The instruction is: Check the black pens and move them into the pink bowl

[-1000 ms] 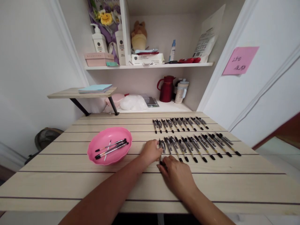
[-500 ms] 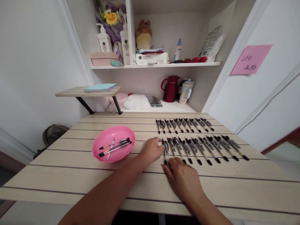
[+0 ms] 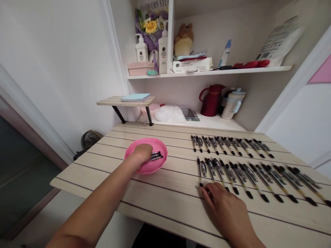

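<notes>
The fingers of the left hand (image 3: 141, 152) are being curled downward into a pink bowl (image 3: 155, 167). They are being laid over the loose black pens (image 3: 156, 156) in it, whose ends are being left showing on the hand's right side. Whether a pen is being gripped cannot be told, as the fingertips are being hidden by the back of the hand. The bowl is being kept toward the table's (image 3: 168, 196) left edge, about midway between its near and far edges.

The right hand (image 3: 229, 210) is being held flat and loosely spread on the tabletop near the near edge, with nothing being clasped. Its fingertips (image 3: 207, 191) are being rested against the near ends of the leftmost pens in the near row of pens (image 3: 258, 176).

That row is being displayed side by side across the right half of the table, running off toward the right edge. A far row of pens (image 3: 230, 143) is being shown parallel to it, closer to the far edge, with a clear strip of wood between the two rows.

Beyond the far left corner, blue notebooks (image 3: 136, 97) are being carried on a small raised shelf (image 3: 113, 101). A red jug (image 3: 211, 100) and a pale mug (image 3: 233, 104) are being kept in the alcove behind the table.
</notes>
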`<state>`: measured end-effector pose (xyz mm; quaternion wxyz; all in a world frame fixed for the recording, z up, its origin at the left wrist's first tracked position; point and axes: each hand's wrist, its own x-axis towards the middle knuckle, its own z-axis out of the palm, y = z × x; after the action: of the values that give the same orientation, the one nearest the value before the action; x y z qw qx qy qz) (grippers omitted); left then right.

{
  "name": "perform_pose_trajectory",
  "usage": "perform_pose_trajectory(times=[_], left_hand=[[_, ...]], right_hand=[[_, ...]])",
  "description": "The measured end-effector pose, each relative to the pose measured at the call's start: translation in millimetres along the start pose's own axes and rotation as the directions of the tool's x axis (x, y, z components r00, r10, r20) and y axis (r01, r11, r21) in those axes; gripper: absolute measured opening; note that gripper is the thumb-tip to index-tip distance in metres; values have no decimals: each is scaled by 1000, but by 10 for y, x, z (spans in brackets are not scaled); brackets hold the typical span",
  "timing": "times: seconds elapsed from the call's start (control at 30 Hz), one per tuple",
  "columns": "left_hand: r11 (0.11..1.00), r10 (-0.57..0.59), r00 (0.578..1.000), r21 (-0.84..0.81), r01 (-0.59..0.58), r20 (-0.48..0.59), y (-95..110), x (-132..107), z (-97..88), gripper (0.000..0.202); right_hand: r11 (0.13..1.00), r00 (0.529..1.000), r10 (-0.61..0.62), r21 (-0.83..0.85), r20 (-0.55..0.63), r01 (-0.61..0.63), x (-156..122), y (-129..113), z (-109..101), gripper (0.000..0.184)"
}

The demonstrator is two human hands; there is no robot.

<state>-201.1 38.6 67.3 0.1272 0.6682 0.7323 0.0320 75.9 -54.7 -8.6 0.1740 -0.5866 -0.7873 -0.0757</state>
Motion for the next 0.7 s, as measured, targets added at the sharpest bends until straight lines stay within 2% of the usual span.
perform_pose_trajectory(times=[0.1, 0.2, 0.27, 0.3, 0.33, 0.37, 0.4, 0.47, 0.5, 0.53, 0.6, 0.7], left_hand=[[1000, 6, 1000, 5, -6, -15, -54, -22, 17, 12], [997, 64, 992, -36, -68, -111, 66, -107, -51, 7], [970, 141, 976, -173, -170, -166, 270, -207, -50, 14], [894, 206, 961, -365, -261, -182, 406, -262, -15, 16], [762, 250, 953, -572, -303, -171, 557, -316, 46, 18], [628, 289, 948, -721, -292, -132, 714, -363, 130, 19], [518, 317, 942, -813, -266, -107, 870, -400, 233, 19], [365, 350, 932, -903, -226, -92, 1144, -439, 464, 14], [308, 347, 933, -928, -209, -95, 1251, -441, 576, 11], [269, 333, 938, -944, -193, -97, 1334, -435, 676, 10], [232, 277, 957, -961, -150, -83, 1431, -412, 825, 11], [177, 286, 958, -981, -76, -22, 1450, -387, 922, 17]], right_hand=[[999, 999, 19, 46, 31, -20, 16, 10, -8, 30], [979, 997, 52, 194, 48, -60, 98, 55, -74, 30], [923, 995, 90, 373, 36, -97, 216, 67, -148, 28], [865, 992, 124, 487, 27, -121, 291, 57, -186, 27], [775, 986, 164, 615, 25, -145, 373, 36, -220, 28], [646, 977, 211, 744, 36, -168, 456, 2, -245, 32], [482, 965, 253, 856, 69, -187, 535, -41, -258, 37], [134, 933, 324, 969, 156, -208, 668, -139, -245, 42], [1, 912, 359, 977, 199, -214, 716, -183, -220, 42], [-94, 888, 394, 971, 238, -219, 752, -217, -186, 40], [-194, 838, 453, 951, 305, -241, 789, -249, -104, 36], [-235, 792, 500, 935, 352, -267, 792, -217, 5, 29]])
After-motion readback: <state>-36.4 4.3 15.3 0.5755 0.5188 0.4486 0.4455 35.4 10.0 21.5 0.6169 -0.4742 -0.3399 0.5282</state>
